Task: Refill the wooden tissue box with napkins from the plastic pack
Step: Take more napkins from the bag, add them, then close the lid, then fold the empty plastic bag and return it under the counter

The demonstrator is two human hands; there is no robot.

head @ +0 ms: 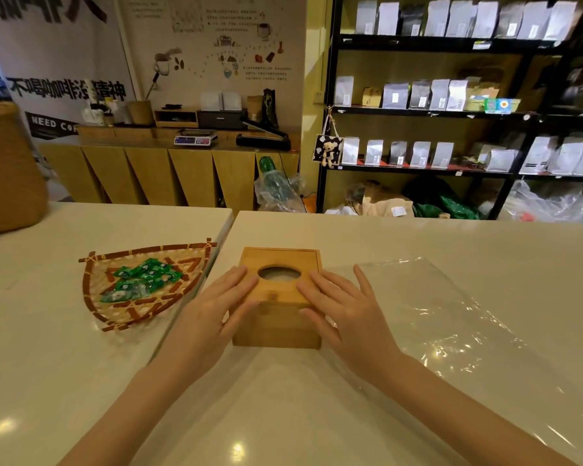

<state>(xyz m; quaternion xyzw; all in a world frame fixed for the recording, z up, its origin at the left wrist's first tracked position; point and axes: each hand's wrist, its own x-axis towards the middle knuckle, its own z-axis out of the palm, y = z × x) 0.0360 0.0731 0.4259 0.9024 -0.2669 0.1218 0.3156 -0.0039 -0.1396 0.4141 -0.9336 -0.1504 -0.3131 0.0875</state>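
The wooden tissue box (280,257) stands on the white table in front of me, its sliding lid with a round hole on top. White napkins (276,274) show through the hole. My left hand (212,307) lies flat on the lid's left side and over the box's near left corner. My right hand (347,307) rests flat on the lid's right side, fingers spread. The clear plastic pack (451,317) lies flattened and empty on the table to the right of the box, partly under my right forearm.
A woven bamboo tray (95,297) holding several green wrapped candies sits left of the box on a neighbouring table. A gap between the two tables (226,237) runs back from the box's left. A brown woven basket (7,176) stands far left. Shelves with bags line the back right.
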